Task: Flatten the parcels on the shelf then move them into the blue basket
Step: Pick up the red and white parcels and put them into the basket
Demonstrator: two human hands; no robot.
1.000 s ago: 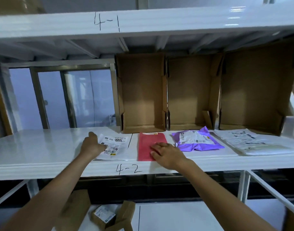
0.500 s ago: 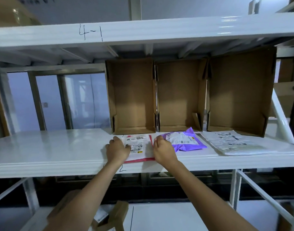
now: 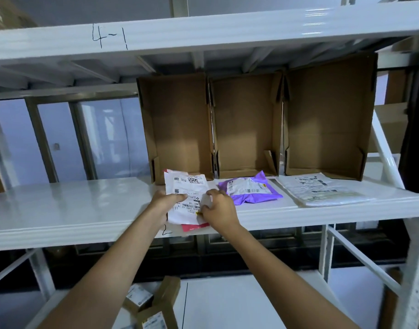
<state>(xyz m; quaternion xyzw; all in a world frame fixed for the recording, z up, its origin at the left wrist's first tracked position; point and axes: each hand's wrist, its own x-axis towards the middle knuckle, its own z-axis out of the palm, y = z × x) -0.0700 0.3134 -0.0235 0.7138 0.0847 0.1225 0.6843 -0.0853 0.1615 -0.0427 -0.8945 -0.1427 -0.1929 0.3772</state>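
Both hands hold a stacked pair of parcels at the front edge of the white shelf (image 3: 61, 210). A white labelled parcel (image 3: 187, 186) lies on top, tilted up at its far end. A red parcel (image 3: 194, 227) shows beneath it at the shelf's lip. My left hand (image 3: 166, 201) grips the stack's left side. On the right side my right hand (image 3: 219, 208) pinches its lower edge. Flat on the shelf to the right lie a purple parcel (image 3: 250, 189) and a larger white parcel (image 3: 322, 191). No blue basket is in view.
Three open cardboard boxes (image 3: 248, 124) stand on their sides at the back of the shelf. An upper shelf beam marked "4-1" (image 3: 203, 32) runs overhead. Small cardboard boxes (image 3: 156, 305) sit on the lower shelf. A shelf post (image 3: 415, 281) rises at the right.
The white parcel was slid onto the red one. Both hands have since closed on the stack and raised its far end off the shelf, pulling it toward the front edge.
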